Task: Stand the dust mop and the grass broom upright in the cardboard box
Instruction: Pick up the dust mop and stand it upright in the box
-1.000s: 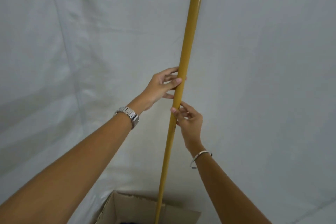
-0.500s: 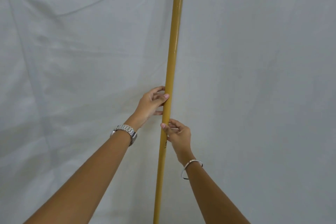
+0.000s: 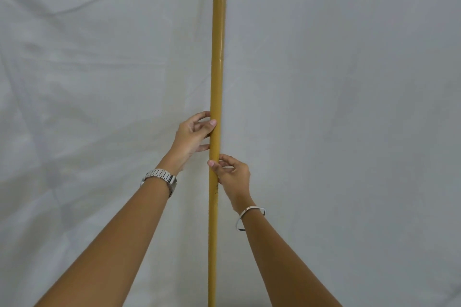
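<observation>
A long yellow pole (image 3: 217,57), the handle of the dust mop or the grass broom, stands nearly vertical through the middle of the view; its head is out of frame, so I cannot tell which tool it is. My left hand (image 3: 193,133) grips the pole from the left, thumb and fingers wrapped on it. Just below, my right hand (image 3: 232,176) pinches the pole from the right. The cardboard box lies below the frame's bottom edge and is hidden.
A wrinkled white cloth backdrop (image 3: 349,107) hangs behind the pole and fills the whole view. A metal watch (image 3: 161,178) is on my left wrist and a thin bangle (image 3: 249,218) on my right.
The pole has gone from leaning to nearly vertical. My view has risen, so the cardboard box seen a second ago has dropped out at the bottom. Both hands keep their hold.
</observation>
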`<state>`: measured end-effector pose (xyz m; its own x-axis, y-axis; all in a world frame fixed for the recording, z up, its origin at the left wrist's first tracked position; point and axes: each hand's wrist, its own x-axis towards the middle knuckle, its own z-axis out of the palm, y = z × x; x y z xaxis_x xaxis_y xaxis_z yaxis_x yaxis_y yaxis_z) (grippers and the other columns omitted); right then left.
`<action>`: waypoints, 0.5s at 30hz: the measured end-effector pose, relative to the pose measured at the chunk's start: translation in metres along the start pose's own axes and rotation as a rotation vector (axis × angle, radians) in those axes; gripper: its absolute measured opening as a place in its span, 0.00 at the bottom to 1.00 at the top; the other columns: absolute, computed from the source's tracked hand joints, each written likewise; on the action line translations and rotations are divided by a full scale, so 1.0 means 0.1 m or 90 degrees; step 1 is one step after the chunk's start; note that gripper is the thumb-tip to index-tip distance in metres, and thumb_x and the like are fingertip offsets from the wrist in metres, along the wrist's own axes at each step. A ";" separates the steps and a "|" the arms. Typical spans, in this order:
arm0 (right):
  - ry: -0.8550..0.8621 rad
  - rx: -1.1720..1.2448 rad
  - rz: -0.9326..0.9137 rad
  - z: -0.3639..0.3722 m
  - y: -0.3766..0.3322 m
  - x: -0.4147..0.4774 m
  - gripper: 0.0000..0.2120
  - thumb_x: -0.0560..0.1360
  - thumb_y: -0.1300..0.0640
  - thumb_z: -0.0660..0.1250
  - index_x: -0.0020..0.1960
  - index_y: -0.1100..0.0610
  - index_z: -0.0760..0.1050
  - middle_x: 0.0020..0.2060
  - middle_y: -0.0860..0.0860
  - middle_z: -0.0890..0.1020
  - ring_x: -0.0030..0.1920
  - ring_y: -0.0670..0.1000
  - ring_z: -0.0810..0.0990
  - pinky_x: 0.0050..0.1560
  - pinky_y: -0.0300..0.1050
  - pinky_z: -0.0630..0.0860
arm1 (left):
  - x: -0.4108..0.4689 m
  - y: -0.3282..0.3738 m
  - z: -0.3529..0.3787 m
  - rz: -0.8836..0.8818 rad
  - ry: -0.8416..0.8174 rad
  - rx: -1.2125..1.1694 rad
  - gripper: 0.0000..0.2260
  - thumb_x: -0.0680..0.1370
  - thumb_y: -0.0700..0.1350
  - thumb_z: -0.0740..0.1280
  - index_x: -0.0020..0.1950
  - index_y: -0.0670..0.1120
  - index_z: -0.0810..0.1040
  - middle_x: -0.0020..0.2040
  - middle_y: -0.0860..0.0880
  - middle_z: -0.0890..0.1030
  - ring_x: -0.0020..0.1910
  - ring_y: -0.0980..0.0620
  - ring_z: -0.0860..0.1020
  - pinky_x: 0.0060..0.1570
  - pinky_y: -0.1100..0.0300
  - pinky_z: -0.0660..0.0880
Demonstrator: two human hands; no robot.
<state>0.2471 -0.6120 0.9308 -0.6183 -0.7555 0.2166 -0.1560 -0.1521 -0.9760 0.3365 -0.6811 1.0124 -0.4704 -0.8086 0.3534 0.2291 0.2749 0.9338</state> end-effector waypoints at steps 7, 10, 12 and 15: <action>-0.071 -0.149 -0.058 -0.19 -0.11 -0.21 0.35 0.66 0.43 0.74 0.69 0.46 0.64 0.63 0.46 0.73 0.59 0.48 0.75 0.58 0.49 0.75 | -0.33 0.01 0.09 0.097 0.167 0.068 0.21 0.73 0.50 0.69 0.64 0.52 0.68 0.59 0.52 0.77 0.53 0.56 0.78 0.50 0.65 0.76; -0.041 -0.364 -0.170 -0.40 -0.04 -0.37 0.38 0.69 0.40 0.68 0.73 0.50 0.57 0.71 0.49 0.67 0.69 0.50 0.67 0.67 0.51 0.67 | -0.60 -0.05 0.08 0.159 0.207 0.163 0.20 0.77 0.54 0.63 0.67 0.53 0.65 0.63 0.51 0.76 0.59 0.54 0.76 0.52 0.69 0.71; -0.014 -0.518 -0.245 -0.54 -0.01 -0.47 0.35 0.74 0.38 0.60 0.74 0.53 0.54 0.73 0.53 0.63 0.72 0.52 0.62 0.71 0.52 0.59 | -0.79 -0.12 0.09 0.175 0.241 0.274 0.20 0.80 0.55 0.56 0.70 0.52 0.62 0.68 0.50 0.73 0.65 0.51 0.72 0.60 0.59 0.69; 0.026 -0.606 -0.303 -0.76 -0.11 -0.60 0.29 0.78 0.41 0.52 0.74 0.54 0.52 0.75 0.54 0.60 0.73 0.55 0.61 0.72 0.54 0.55 | -1.02 -0.12 0.13 0.263 0.248 0.542 0.21 0.82 0.52 0.50 0.73 0.47 0.60 0.73 0.46 0.66 0.72 0.50 0.64 0.72 0.47 0.57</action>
<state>0.2272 -0.5161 0.9307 -0.3577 -0.7242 0.5895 -0.9156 0.1479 -0.3739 0.3709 -0.5957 0.9659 -0.1472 -0.6383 0.7556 -0.4429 0.7256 0.5267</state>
